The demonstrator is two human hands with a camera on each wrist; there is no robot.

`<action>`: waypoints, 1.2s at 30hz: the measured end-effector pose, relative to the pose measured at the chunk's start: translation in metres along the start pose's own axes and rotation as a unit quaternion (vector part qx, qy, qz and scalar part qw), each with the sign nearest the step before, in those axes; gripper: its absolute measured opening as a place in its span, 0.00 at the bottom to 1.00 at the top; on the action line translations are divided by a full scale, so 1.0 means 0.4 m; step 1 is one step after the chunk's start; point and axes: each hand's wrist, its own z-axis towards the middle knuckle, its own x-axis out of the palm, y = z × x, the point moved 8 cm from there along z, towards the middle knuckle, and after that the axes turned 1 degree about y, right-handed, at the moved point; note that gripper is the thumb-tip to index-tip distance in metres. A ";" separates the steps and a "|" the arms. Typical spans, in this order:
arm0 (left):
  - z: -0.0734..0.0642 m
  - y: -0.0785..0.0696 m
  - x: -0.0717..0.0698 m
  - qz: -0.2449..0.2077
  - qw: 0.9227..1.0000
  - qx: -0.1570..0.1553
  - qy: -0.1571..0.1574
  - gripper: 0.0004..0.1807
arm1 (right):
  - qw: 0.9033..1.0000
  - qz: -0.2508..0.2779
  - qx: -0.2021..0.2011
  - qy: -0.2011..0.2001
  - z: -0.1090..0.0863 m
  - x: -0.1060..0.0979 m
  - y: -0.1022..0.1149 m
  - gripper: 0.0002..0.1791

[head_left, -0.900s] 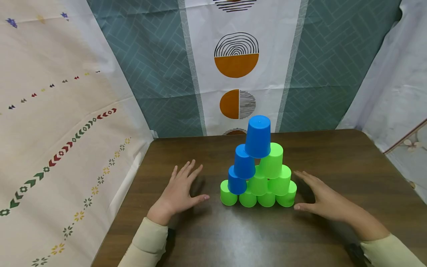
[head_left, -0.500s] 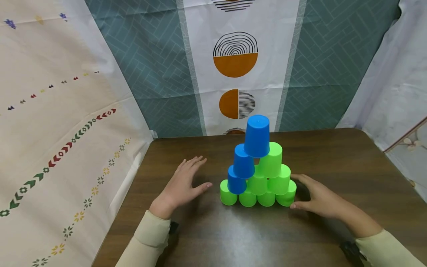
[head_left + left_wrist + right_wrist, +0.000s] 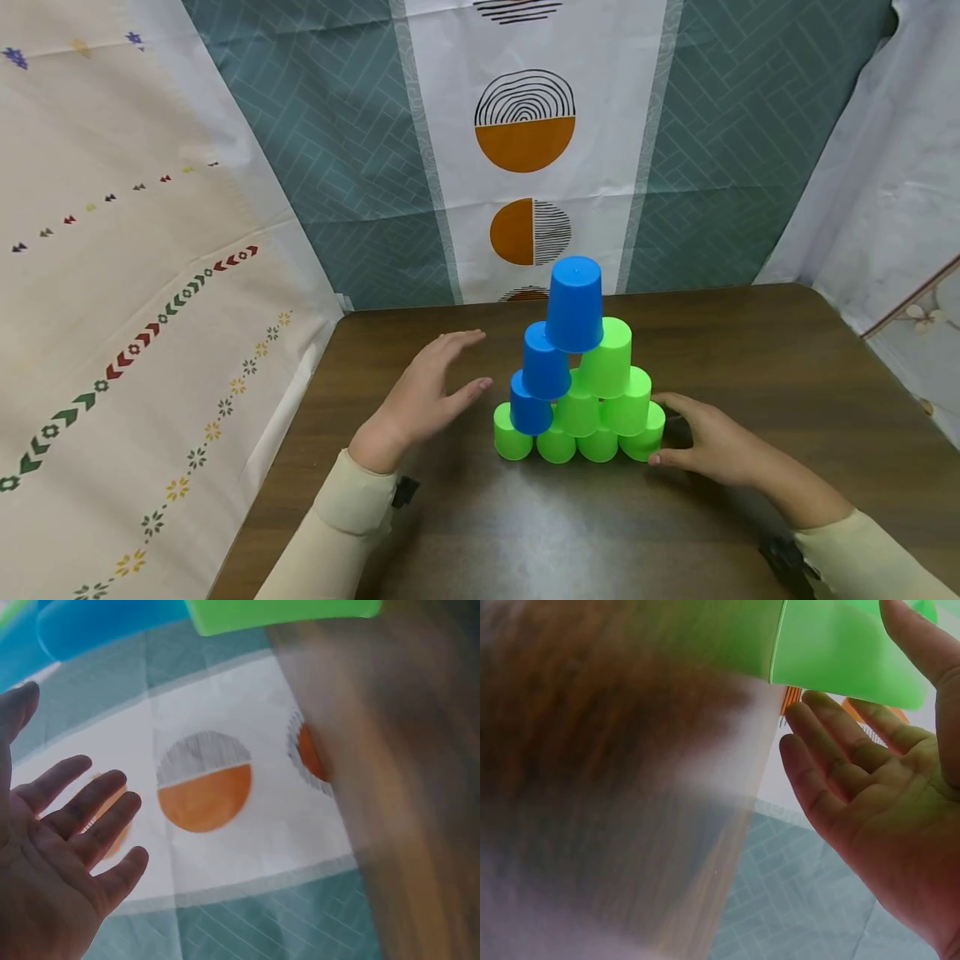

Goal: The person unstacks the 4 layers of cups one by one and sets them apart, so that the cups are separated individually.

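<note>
Upside-down cups stand stacked as a pyramid on the table, a blue cup (image 3: 574, 304) on top. Below it a blue cup (image 3: 545, 362) sits beside a green cup (image 3: 609, 358). The row under them has one blue cup (image 3: 530, 406) at its left end and two green ones. Several green cups form the bottom row. My left hand (image 3: 420, 396) hovers left of the pyramid, fingers extended, holding nothing. My right hand (image 3: 712, 442) is at the bottom right green cup (image 3: 645, 437), thumb in front and fingers behind, palm facing it; fingertips are right at its side.
The dark wooden table (image 3: 540, 533) extends around the pyramid, with a rounded far right corner. A patterned cloth (image 3: 525, 150) hangs behind it. Another embroidered cloth (image 3: 150, 333) hangs at the left, and a pale cloth (image 3: 892, 183) at the right.
My left hand has risen and moved right, toward the upper part of the pyramid. My right hand has shifted slightly left, up to the bottom right cup. The stack keeps its shape.
</note>
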 end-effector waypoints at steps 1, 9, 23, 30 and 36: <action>0.007 -0.009 -0.006 -0.009 1.000 0.007 -0.007 0.36 | 1.000 0.000 0.000 0.000 0.001 0.000 -0.001 0.46; 0.058 -0.087 -0.043 -0.082 0.995 0.044 -0.041 0.27 | 1.000 -0.004 -0.011 -0.006 0.003 -0.004 0.003 0.41; 0.128 -0.226 -0.087 -0.227 0.969 0.077 -0.065 0.26 | 1.000 -0.002 -0.025 -0.006 0.010 -0.002 0.005 0.37; 0.166 -0.282 -0.075 -0.257 0.962 0.075 -0.060 0.36 | 1.000 0.003 -0.019 0.000 0.007 -0.002 0.002 0.37; 0.184 -0.309 -0.043 -0.269 0.961 0.044 -0.043 0.35 | 1.000 0.005 -0.020 0.001 0.006 0.002 -0.002 0.37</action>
